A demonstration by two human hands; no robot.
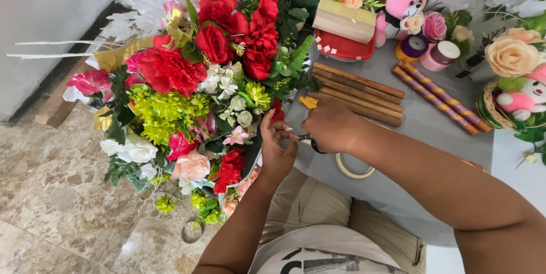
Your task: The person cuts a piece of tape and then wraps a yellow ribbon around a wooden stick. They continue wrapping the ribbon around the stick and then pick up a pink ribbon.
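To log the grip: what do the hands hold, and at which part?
Right hand holds scissors by the handles; left hand pinches something too small to tell.

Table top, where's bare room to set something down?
Free: the grey table between the sticks, the striped rolls and the right arm; less right of the rolls. Crowded: the back edge with ribbon spools and toys, and around the bouquet.

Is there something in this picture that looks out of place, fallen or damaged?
Two things lie on the floor beneath the flower arrangement: a small clear ring and a green sprig that looks fallen. On the table, rolls and sticks lie orderly. I see no damage.
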